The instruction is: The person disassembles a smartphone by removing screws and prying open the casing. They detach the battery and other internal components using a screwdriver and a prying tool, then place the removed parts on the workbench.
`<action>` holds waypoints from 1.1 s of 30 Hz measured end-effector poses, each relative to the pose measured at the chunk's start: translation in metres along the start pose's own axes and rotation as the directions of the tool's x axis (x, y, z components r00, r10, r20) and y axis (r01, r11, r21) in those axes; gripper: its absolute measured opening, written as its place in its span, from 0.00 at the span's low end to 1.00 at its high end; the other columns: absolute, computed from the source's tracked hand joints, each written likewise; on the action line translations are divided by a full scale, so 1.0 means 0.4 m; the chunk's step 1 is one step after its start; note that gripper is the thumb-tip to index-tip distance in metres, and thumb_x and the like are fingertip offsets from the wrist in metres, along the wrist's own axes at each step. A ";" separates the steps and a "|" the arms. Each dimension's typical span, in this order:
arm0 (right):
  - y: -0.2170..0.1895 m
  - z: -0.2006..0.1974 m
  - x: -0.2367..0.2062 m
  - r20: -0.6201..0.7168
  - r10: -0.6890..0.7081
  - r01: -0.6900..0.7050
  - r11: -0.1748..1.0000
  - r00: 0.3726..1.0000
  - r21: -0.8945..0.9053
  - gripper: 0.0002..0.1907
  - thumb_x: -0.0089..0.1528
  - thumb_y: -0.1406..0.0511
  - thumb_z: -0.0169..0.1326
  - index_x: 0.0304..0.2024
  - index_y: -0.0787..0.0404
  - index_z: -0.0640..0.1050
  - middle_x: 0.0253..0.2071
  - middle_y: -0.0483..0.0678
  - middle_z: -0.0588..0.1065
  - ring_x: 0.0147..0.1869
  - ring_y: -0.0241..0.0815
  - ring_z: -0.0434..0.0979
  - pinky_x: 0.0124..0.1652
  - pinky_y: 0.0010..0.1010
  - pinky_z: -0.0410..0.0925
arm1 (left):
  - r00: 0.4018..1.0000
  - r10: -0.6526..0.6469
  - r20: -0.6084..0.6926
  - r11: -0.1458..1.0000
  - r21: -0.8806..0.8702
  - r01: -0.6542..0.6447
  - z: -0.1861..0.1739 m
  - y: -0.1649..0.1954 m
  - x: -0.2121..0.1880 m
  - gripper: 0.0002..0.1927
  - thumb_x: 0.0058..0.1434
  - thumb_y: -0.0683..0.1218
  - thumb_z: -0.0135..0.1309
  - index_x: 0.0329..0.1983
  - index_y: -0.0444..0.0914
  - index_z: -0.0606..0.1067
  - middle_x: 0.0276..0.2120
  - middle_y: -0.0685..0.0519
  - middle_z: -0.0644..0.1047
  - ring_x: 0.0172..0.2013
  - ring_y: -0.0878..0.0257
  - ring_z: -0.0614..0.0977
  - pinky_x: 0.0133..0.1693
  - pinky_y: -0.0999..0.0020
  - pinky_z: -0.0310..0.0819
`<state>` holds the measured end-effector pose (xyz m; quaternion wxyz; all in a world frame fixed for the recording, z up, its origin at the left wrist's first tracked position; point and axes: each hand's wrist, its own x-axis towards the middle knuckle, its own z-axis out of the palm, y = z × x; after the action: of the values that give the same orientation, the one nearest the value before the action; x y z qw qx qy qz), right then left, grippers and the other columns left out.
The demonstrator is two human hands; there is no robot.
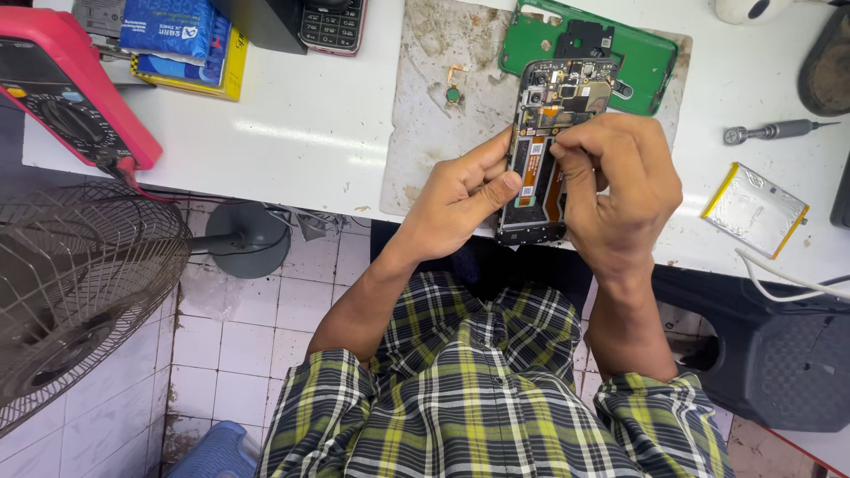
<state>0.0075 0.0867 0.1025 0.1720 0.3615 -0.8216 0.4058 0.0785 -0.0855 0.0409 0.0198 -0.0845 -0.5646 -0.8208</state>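
Hands [540, 190] curled around opened phone [551, 142]

The hands [611, 190] hide the opened phone's [553, 106] middle.

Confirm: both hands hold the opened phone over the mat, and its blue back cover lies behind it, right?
Not quite. In the head view the left hand and right hand do hold the opened phone over the mat, but the back cover behind it is green, not blue.
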 end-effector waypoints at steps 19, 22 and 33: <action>-0.011 0.025 0.021 -0.028 -0.089 0.088 0.996 0.996 -0.029 0.03 0.72 0.76 0.62 0.45 0.65 0.81 0.42 0.50 0.73 0.43 0.41 0.76 0.39 0.25 0.69 | 1.000 -0.018 -0.024 0.996 0.084 0.020 -0.006 -0.013 -0.009 0.34 0.78 0.50 0.48 0.81 0.34 0.54 0.46 0.50 0.82 0.41 0.72 0.76 0.49 0.75 0.73; -0.013 0.013 0.007 -0.047 -0.038 0.036 0.999 0.998 -0.037 0.08 0.68 0.76 0.63 0.49 0.66 0.79 0.44 0.55 0.72 0.43 0.44 0.74 0.36 0.25 0.68 | 0.995 0.096 -0.017 0.995 0.004 -0.096 -0.006 -0.023 -0.004 0.33 0.80 0.50 0.49 0.78 0.33 0.51 0.59 0.46 0.78 0.58 0.67 0.80 0.61 0.71 0.75; 0.047 -0.006 -0.045 0.118 0.532 -0.455 0.565 0.838 0.688 0.25 0.65 0.76 0.59 0.58 0.62 0.62 0.41 0.48 0.78 0.43 0.33 0.80 0.40 0.16 0.71 | 0.972 0.101 -0.210 0.975 -0.171 -0.139 -0.011 -0.036 -0.004 0.29 0.74 0.37 0.52 0.72 0.33 0.53 0.57 0.38 0.76 0.56 0.55 0.82 0.60 0.58 0.82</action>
<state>0.0058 0.1045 0.0833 -0.0541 0.1328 -0.6661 0.7320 0.0778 -0.0845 0.0260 0.1182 -0.0372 -0.4749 -0.8712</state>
